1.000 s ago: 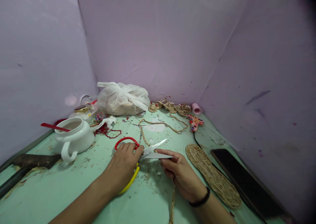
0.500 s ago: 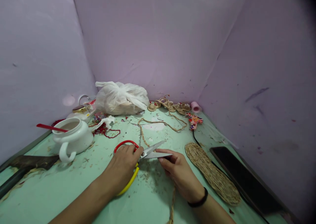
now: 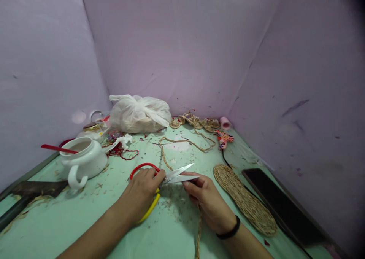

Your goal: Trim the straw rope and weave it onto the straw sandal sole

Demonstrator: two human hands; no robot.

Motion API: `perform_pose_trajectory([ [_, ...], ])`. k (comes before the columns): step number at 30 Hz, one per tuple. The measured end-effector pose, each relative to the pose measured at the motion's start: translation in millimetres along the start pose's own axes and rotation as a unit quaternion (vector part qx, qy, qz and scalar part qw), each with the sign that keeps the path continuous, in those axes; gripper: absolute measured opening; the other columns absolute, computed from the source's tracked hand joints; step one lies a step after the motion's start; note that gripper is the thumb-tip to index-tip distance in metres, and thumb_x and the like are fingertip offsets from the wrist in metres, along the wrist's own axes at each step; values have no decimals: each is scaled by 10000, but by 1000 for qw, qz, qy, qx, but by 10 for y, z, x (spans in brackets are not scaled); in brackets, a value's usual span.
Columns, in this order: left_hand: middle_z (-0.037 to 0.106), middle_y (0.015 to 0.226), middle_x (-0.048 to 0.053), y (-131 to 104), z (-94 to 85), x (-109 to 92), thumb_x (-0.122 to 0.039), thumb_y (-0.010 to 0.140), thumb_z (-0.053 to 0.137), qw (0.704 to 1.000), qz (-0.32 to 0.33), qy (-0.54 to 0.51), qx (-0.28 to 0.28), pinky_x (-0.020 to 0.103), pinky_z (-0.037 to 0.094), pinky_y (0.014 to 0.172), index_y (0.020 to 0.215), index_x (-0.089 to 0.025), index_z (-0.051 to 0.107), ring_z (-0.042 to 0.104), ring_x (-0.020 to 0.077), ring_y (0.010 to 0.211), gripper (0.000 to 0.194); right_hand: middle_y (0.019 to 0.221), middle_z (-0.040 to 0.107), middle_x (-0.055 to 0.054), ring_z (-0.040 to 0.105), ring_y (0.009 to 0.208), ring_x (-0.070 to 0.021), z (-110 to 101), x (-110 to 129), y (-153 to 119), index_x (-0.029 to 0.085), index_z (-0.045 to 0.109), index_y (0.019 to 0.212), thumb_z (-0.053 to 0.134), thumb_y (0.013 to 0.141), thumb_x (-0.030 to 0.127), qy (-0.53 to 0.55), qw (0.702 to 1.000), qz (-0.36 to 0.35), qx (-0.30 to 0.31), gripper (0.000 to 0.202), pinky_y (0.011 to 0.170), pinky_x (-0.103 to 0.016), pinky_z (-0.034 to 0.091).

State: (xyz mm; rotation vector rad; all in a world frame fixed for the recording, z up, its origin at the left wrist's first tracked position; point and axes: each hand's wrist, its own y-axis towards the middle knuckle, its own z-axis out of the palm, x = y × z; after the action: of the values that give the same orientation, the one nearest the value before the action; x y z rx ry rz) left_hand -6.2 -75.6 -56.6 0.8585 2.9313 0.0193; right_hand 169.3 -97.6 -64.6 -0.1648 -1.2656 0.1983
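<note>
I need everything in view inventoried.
Scissors: one, red-yellow handles, centre
Cord: count unclear, tan, centre
Woven sole: one, tan, right
Slab: one, black, right
Corded tool: one, pink-patterned, right
Spool: one, pink, back
Woven pieces: several, tan, back
Bag: one, white, back
Lid: one, gold, left
Yarn tangle: one, red, left
Pot: one, white, left
Stick: one, red, in pot
Bladed tool: one, dark, left
Table: one, green, beneath
Walls: three, lilac, around
Wristband: one, black, right wrist
Left hand: one, on scissors
Right hand: one, holding cord
</note>
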Motion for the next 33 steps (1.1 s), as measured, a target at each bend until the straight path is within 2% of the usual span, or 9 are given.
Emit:
perform_pose_trajectory([
  [4, 522, 862, 54, -1, -7, 6, -58, 693, 379, 1000, -2, -9, 6, 316, 382, 677, 982, -215, 470, 471, 199, 785, 341, 515, 428, 52, 277, 432, -45, 18, 20, 0, 128, 660, 727, 666, 584, 202, 24, 1000, -7, 16, 161, 384, -176, 183],
  [9, 536, 851, 45, -6, -42, 69, -46, 657, 386, 997, -35, -66, -11, 280, 383, 673, 942, -211, 478, 496, 180, 780, 342, 555, 459, 36, 368, 448, -56, 13, 31, 36, 122, 645, 743, 613, 524, 135, 118, 991, 56, 28, 222, 418, -180, 315],
  [12, 543, 881, 46, -7, -73, 117, -41, 658, 369, 992, -75, -89, -57, 275, 383, 692, 972, -215, 472, 506, 179, 820, 373, 555, 451, 31, 339, 417, -45, -18, 30, 61, 114, 643, 746, 595, 518, 158, 126, 989, 81, 6, 238, 330, -154, 176],
  [15, 551, 905, 44, -6, -90, 131, -42, 673, 353, 987, -87, -117, -64, 279, 383, 712, 990, -220, 476, 510, 180, 849, 383, 592, 444, 26, 256, 387, -15, -46, 25, 65, 97, 651, 748, 622, 614, 337, 110, 990, 83, -11, 276, 334, -161, 39],
  [18, 558, 890, 38, 6, -75, 118, -33, 679, 337, 985, -85, -142, -51, 289, 377, 710, 951, -224, 497, 506, 180, 833, 369, 575, 426, 39, 211, 380, -2, -59, 9, 69, 93, 654, 789, 653, 629, 412, 108, 989, 93, 42, 357, 347, -157, 62],
  [21, 553, 884, 47, 19, -44, 110, -40, 694, 326, 984, -84, -151, -53, 305, 371, 708, 950, -216, 505, 494, 187, 819, 359, 561, 467, 30, 317, 394, -14, -58, -11, 79, 101, 640, 747, 709, 598, 338, 91, 991, 78, 51, 289, 359, -147, 182],
  [24, 533, 923, 61, 19, -23, 116, -35, 672, 350, 986, -74, -135, -58, 324, 371, 724, 1002, -204, 494, 479, 198, 838, 398, 605, 524, -3, 400, 452, -38, -64, -19, 82, 103, 625, 700, 731, 577, 252, 126, 988, 75, 58, 220, 400, -151, 274],
  [29, 517, 935, 72, 32, 17, 125, -34, 684, 351, 994, -48, -96, -34, 342, 378, 738, 1070, -207, 483, 462, 211, 862, 443, 585, 448, 19, 322, 455, -30, -92, -35, 91, 88, 651, 811, 694, 630, 237, 181, 972, 111, 96, 238, 373, -142, 195],
  [33, 516, 967, 75, 42, 56, 110, -29, 703, 355, 996, -32, -70, -35, 363, 364, 783, 1085, -225, 488, 456, 214, 897, 449, 535, 427, 29, 299, 439, -34, -51, -41, 87, 106, 636, 664, 695, 619, 263, 131, 987, 72, 64, 173, 361, -154, 156],
])
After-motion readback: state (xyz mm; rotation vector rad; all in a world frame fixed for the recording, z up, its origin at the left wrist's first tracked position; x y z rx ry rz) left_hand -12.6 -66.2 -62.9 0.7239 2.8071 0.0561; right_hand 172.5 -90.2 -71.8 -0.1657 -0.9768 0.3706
